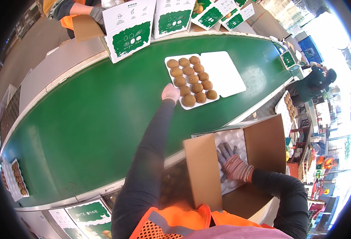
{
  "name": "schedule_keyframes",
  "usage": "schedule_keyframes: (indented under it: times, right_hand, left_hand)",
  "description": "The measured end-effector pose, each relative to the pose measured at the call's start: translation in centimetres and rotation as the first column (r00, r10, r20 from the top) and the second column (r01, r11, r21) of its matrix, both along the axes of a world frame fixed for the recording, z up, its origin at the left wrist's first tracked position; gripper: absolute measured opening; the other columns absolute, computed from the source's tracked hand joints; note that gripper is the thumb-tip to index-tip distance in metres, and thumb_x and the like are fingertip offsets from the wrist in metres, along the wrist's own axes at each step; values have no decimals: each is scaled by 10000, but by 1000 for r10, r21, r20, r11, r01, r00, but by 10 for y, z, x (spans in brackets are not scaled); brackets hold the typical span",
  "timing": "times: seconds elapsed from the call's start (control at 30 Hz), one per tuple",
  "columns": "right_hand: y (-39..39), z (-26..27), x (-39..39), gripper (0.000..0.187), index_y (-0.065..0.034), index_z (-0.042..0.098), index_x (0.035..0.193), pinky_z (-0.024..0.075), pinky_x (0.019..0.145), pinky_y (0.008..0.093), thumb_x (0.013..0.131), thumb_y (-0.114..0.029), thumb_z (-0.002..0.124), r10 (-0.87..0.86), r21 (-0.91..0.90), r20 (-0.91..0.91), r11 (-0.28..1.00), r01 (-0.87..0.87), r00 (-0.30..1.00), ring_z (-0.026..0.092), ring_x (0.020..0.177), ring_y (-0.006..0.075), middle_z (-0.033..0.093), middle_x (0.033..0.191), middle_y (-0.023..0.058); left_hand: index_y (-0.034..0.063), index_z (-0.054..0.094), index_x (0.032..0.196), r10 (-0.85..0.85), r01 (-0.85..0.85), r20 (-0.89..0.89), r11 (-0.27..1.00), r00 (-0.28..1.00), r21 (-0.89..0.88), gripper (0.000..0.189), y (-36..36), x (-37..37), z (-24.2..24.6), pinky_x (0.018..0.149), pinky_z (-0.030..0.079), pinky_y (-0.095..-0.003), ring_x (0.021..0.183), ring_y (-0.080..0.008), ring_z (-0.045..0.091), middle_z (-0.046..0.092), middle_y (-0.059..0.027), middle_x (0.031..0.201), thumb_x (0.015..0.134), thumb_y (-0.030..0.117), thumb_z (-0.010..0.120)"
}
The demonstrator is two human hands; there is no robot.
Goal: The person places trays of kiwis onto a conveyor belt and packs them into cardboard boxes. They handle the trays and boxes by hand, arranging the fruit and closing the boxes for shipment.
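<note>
My left hand (171, 93), in a striped knit glove, is at the left edge of an open white foam tray (184, 105) on the green belt; whether its fingers grip the edge cannot be told. Rows of brown kiwifruit (193, 79) fill the tray's near-left half, and its flat white lid (223, 73) lies folded out to the right. My right hand (232, 164), gloved too, rests with fingers spread on a white moulded foam tray (238, 139) inside an open cardboard box (265, 143).
The green conveyor belt (89, 119) crosses the view. Printed cartons (130, 35) stand along its far edge, where a co-worker's gloved hand (98, 15) touches one. More kiwifruit trays (20, 179) sit at the belt's far left. Another person (312, 82) stands at the right.
</note>
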State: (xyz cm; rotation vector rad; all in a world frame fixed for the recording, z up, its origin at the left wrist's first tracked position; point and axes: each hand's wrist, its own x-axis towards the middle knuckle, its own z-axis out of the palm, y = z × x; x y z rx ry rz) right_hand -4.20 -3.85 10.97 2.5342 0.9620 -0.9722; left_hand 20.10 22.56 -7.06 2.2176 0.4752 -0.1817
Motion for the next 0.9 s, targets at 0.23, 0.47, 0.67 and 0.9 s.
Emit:
schedule_keyframes:
  times: [0.23,0.47,0.67,0.9]
  right_hand:
    - [1,3,5,1180,7,182,1437,190,1043,653,560,-462,816,-33,26,-7,999,33,999,134,1379,458,157,1472,283]
    - [-3,-6,5,1208,-2,180,1441,188,1044,661,540,-486,822,-18,86,4,996,18,1000,108,1392,442,120,1497,256]
    - [-6,-5,1,1238,-23,172,1448,176,1044,665,515,-490,838,-66,60,-9,996,67,998,96,1395,440,102,1504,254]
    - [-15,-7,0,1152,-21,202,1438,178,1050,653,564,-453,817,-42,150,18,988,39,999,114,1389,446,141,1494,258]
  left_hand:
    - [-12,623,878,40,-44,62,997,997,64,306,111,-89,6,807,460,-446,926,-420,575,612,-271,935,751,265,592]
    - [0,658,850,299,-286,-102,950,949,126,278,318,-287,0,795,482,-441,899,-387,617,651,-230,927,769,260,600]
    - [18,596,893,516,-580,265,723,815,375,202,262,-287,91,657,487,-386,766,-305,613,619,-133,804,828,206,560]
    - [89,624,1023,-163,253,-200,742,966,620,341,88,-163,81,742,496,-458,893,-373,617,627,-202,969,830,364,566]
